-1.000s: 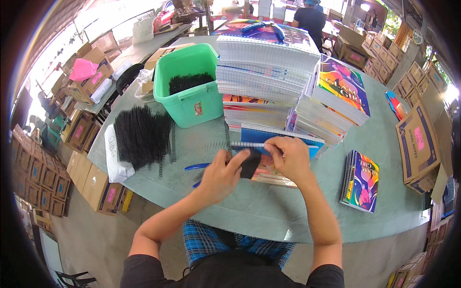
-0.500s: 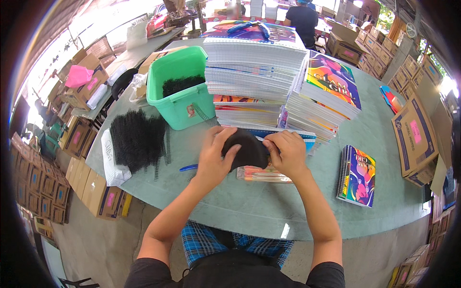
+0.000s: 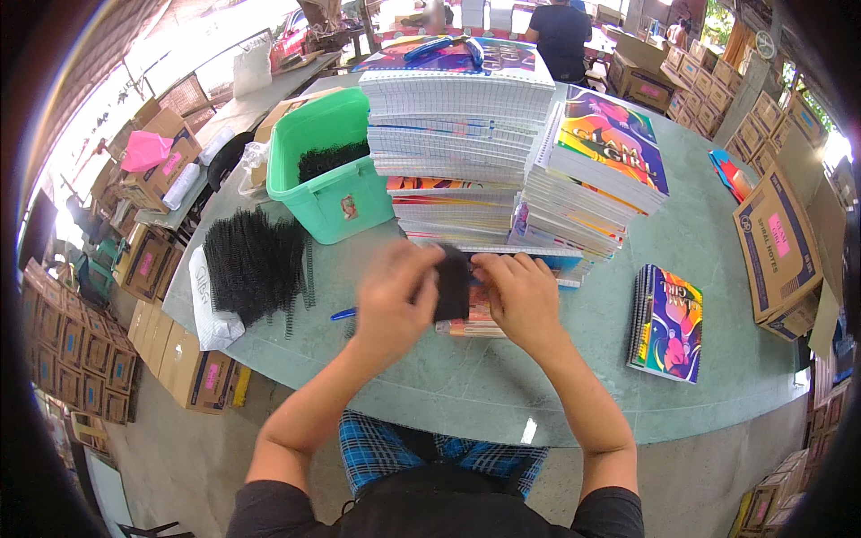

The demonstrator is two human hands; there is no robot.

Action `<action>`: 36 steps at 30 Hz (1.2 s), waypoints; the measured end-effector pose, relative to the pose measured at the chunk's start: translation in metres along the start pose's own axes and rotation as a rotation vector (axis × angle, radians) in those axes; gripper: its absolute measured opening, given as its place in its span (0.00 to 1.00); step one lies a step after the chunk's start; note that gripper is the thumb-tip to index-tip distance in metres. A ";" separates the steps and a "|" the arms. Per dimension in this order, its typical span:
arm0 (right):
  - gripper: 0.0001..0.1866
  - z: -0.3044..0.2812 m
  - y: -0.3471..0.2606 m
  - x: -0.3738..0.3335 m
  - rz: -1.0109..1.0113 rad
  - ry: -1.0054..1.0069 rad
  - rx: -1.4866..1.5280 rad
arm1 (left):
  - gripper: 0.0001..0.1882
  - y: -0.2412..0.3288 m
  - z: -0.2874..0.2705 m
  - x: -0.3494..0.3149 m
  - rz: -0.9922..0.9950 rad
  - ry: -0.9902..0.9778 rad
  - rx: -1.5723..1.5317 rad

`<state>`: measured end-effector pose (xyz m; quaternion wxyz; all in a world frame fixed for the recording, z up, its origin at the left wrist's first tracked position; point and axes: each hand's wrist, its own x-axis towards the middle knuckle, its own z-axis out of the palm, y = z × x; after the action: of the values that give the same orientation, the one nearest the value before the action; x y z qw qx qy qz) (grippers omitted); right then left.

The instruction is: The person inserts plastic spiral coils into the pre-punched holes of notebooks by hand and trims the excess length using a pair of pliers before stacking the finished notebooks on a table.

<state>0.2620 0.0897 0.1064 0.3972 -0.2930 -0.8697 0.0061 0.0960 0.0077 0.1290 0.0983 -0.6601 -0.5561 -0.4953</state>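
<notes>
Two bare hands meet at the near side of the table (image 3: 717,247), and I watch them through the head camera. The left hand (image 3: 395,291) is blurred, its fingers against a black pad (image 3: 453,285); I cannot tell how tightly they close on it. Just beside it, the right hand (image 3: 518,289) has thumb and fingers pinched on the edge of a blue notebook (image 3: 569,264), which lies in front of the tall stack (image 3: 453,121), partly hidden by that hand. Under both hands sits a bundle (image 3: 484,308) with orange showing.

I judge the step in hand to be working a coil along the notebook's punched edge, the pad rubbing while the right hand steadies; the coil itself is hidden from me there. As I read it, the next move calls for a firm right pinch, the holes kept in line, and light, even strokes from the left so the wire does not skip a hole.

Loose coils (image 3: 256,264) lie heaped to the left, and more fill the green bin (image 3: 345,211) behind them. A blue handle (image 3: 343,314) pokes out beside the left wrist. Off to the right, well apart from the hands, lies a bound book (image 3: 665,323), its coil along the left edge.
</notes>
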 end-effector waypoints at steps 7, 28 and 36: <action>0.08 -0.046 0.054 -0.014 0.468 -0.258 0.515 | 0.14 0.000 -0.006 0.010 0.003 0.129 0.052; 0.09 0.000 0.058 -0.029 0.675 0.258 0.994 | 0.14 0.001 0.021 0.019 0.042 -0.229 -0.102; 0.10 -0.002 0.060 -0.033 0.729 0.185 1.002 | 0.13 0.010 0.021 0.032 0.047 -0.173 -0.044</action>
<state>0.3101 0.1217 0.0702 0.5322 -0.3486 -0.5674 0.5228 0.1128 0.0390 0.1477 0.0471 -0.7153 -0.5359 -0.4459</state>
